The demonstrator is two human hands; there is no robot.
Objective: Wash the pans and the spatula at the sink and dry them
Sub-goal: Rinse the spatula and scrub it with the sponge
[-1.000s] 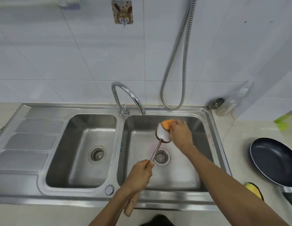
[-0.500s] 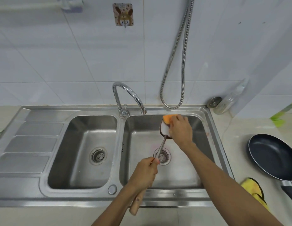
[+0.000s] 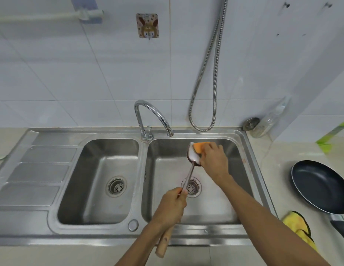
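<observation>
We hold the spatula [image 3: 193,157] over the right basin [image 3: 215,206] of the sink. Its blade is raised near the basin's back wall, just below the faucet [image 3: 153,114] spout, and is white with suds. Our left grip [image 3: 171,205] is clenched round the shaft where the metal meets the wooden handle, and the handle's end sticks out toward us over the front rim. Our right grip [image 3: 213,160] grasps an orange sponge [image 3: 200,147] and presses it against the blade.

We judge the step in hand to be scrubbing the spatula. We see no water running, so rinsing would come next. That calls for freeing the right grip from the sponge to open the tap, while the left keeps the blade under the spout.

On the counter [image 3: 273,169] to the right lies a dark pan [image 3: 321,187], its handle pointing toward us, with a yellow cloth [image 3: 297,225] just beside the handle, likely for drying. We cannot tell whether that pan is washed yet.
</observation>
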